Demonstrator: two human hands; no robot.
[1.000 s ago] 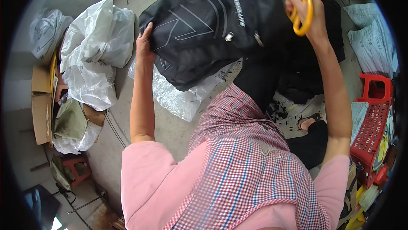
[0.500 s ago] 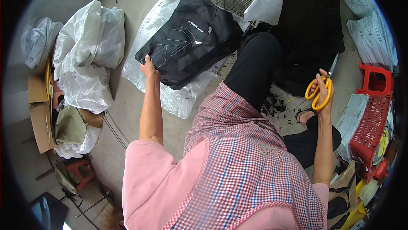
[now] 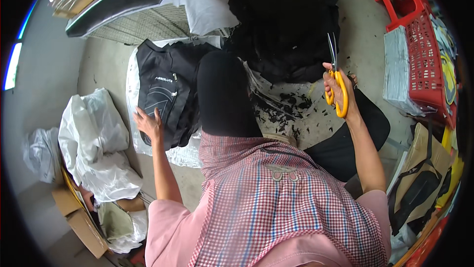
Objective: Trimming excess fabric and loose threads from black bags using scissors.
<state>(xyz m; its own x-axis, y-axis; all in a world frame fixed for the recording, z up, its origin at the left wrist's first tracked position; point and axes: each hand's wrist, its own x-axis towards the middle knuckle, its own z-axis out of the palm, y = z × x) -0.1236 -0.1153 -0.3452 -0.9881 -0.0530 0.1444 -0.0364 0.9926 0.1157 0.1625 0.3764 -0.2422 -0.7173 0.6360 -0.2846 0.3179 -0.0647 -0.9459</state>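
Note:
A black backpack (image 3: 170, 94) with white line patterns and small zip pulls lies on clear plastic wrapping (image 3: 132, 89), to the left of my raised knee. My left hand (image 3: 149, 124) rests on its near left edge with the fingers spread. Off to the right, my right hand (image 3: 349, 96) grips a pair of scissors (image 3: 333, 52) with yellow handles. Their blades point away from me, slightly parted and touching nothing. Beyond my knee spreads a large dark cloth heap (image 3: 284, 20), close to the scissor tips.
Black scraps (image 3: 289, 109) litter the floor between my legs. A wire cage (image 3: 143, 25) stands behind the backpack. White plastic bags (image 3: 96, 143) and a cardboard box (image 3: 86, 230) are at left. To the right are a red basket (image 3: 424, 64) and a tan bag (image 3: 419, 168).
My view has swung to the right. The left hand has loosened from pinching the backpack's corner and now lies on its edge with spread fingers. The scissors stay in my right hand.

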